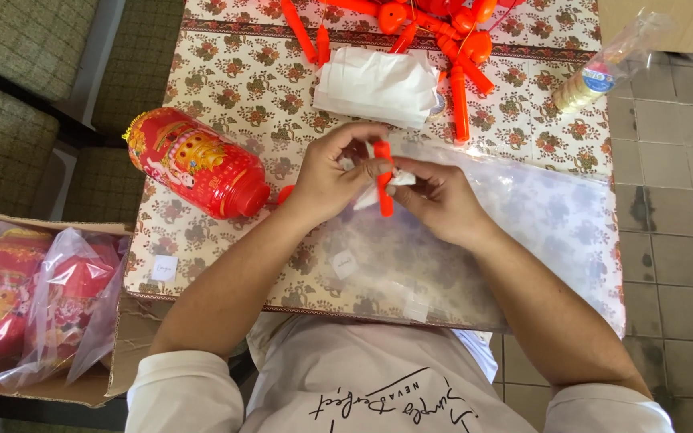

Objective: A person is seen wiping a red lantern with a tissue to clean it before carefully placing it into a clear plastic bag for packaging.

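Note:
Over the middle of the table, my left hand (332, 170) and my right hand (436, 200) together hold a short red plastic stick (383, 183) upright. A small white piece (401, 178) is pinched against the stick by my right fingers. Under both hands lies a clear plastic bag (539, 224) spread flat. A red and gold lantern body (194, 164) lies on its side just left of my left hand.
A floral tablecloth (234, 72) covers the table. A white folded bag (378, 84) and a heap of red plastic sticks and balls (451, 32) sit at the far edge. A cardboard box (34, 305) of bagged lanterns stands at the left. A wrapped bottle (603, 72) lies far right.

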